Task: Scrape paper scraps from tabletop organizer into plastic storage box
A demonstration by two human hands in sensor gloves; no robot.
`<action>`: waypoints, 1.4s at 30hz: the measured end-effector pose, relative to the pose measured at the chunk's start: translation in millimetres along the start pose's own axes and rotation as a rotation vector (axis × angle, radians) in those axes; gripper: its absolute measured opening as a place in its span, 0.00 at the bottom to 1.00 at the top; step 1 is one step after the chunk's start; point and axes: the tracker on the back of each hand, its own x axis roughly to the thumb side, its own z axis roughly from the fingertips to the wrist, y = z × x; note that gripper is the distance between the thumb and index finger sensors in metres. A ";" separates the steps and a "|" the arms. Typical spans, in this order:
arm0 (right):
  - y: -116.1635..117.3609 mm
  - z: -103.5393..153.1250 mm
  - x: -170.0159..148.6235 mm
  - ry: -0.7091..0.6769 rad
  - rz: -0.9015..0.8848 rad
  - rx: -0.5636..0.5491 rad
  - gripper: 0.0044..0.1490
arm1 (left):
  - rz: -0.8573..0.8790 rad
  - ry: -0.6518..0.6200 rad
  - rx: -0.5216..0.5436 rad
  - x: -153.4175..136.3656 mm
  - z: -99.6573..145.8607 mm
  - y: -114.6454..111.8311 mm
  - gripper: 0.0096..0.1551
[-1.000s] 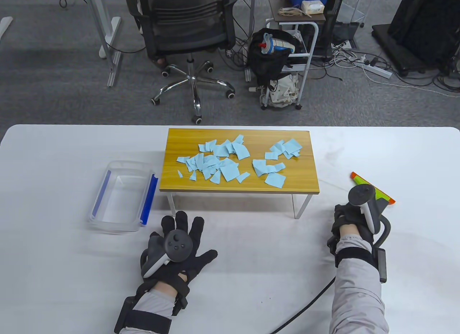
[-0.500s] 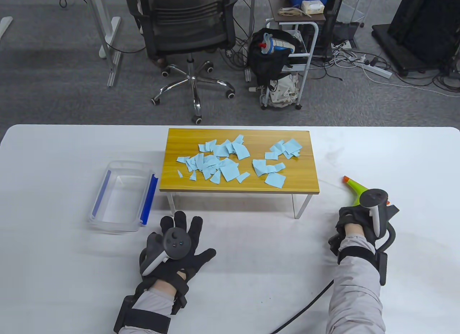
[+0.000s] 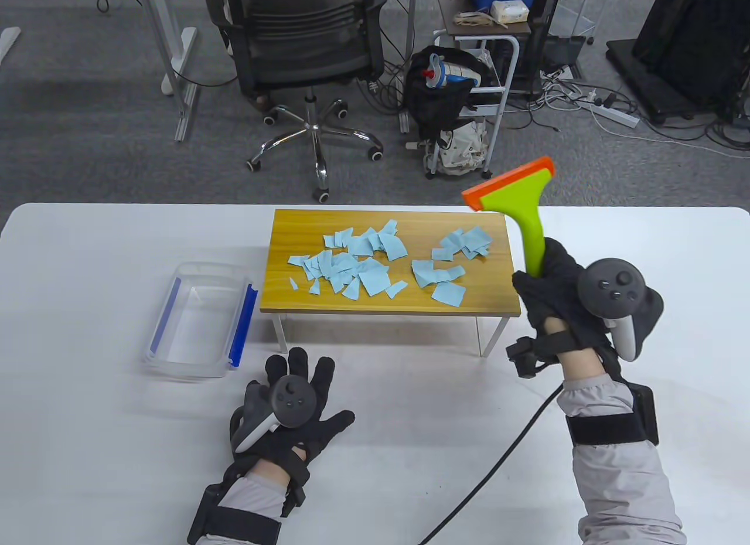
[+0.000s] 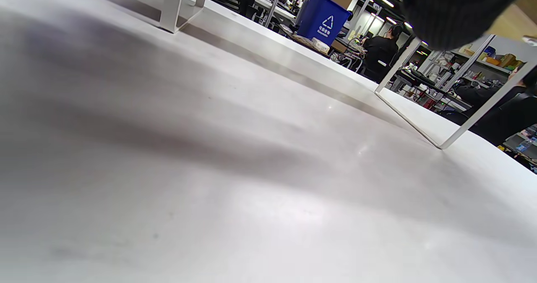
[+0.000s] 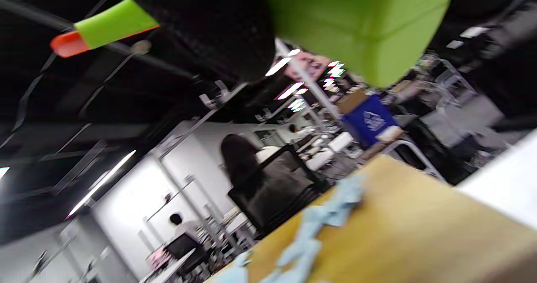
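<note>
Green scraper [image 3: 521, 208] held in right hand [image 3: 562, 302], beside organizer [image 3: 293, 302].

Bright even overhead light, soft shadows on table [image 3: 117, 451], right wrist view motion-blurred, ceiling lamps glaring

It was a big office or lab room. It had grey carpet, a black rolling chair [image 3: 304, 58], a blue bin [image 4: 324, 19], many wires [image 3: 592, 99], and people sat at desks far back.
</note>
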 end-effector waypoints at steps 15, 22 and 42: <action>160.2 -41.9 168.1 -0.441 0.677 0.404 0.32 | 0.026 0.007 0.030 -4.3 3.2 7.7 0.55; 210.2 -55.4 188.8 -0.446 0.775 0.567 0.32 | 0.033 0.000 0.024 -4.5 2.9 7.2 0.55; 171.6 -93.1 160.0 -0.304 1.080 0.401 0.30 | 0.037 -0.008 0.024 -5.0 2.1 7.4 0.55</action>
